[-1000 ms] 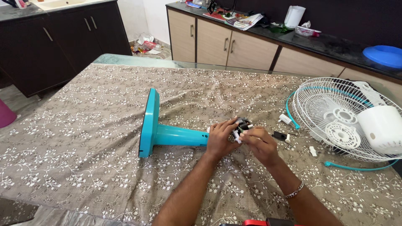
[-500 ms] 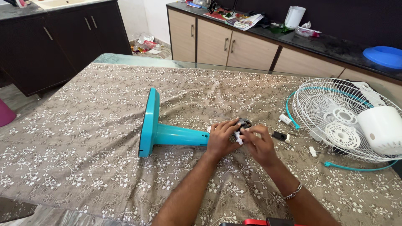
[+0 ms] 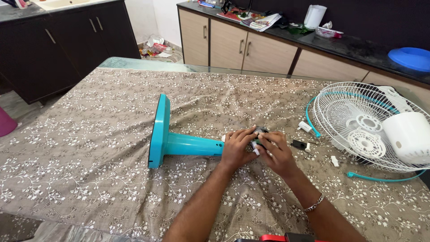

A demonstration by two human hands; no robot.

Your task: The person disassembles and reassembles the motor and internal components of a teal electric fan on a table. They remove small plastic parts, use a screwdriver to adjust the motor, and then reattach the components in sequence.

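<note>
A teal fan stand (image 3: 172, 136) lies on its side on the patterned tablecloth (image 3: 89, 134), base to the left, pole pointing right. My left hand (image 3: 236, 147) is wrapped over the pole's right end. My right hand (image 3: 278, 153) meets it there, and both sets of fingers close around a small dark part (image 3: 259, 136) with white bits at the pole's tip. Most of that part is hidden by my fingers.
A white wire fan grille (image 3: 358, 121) with a white motor housing (image 3: 410, 136) lies at the right, a teal ring (image 3: 380, 178) around it. Small black and white pieces (image 3: 299, 144) lie beside my right hand. Cabinets and a cluttered counter (image 3: 313, 33) stand behind.
My hands have shifted only slightly on the dark part at the pole's end. The stand and the grille have stayed where they were.
</note>
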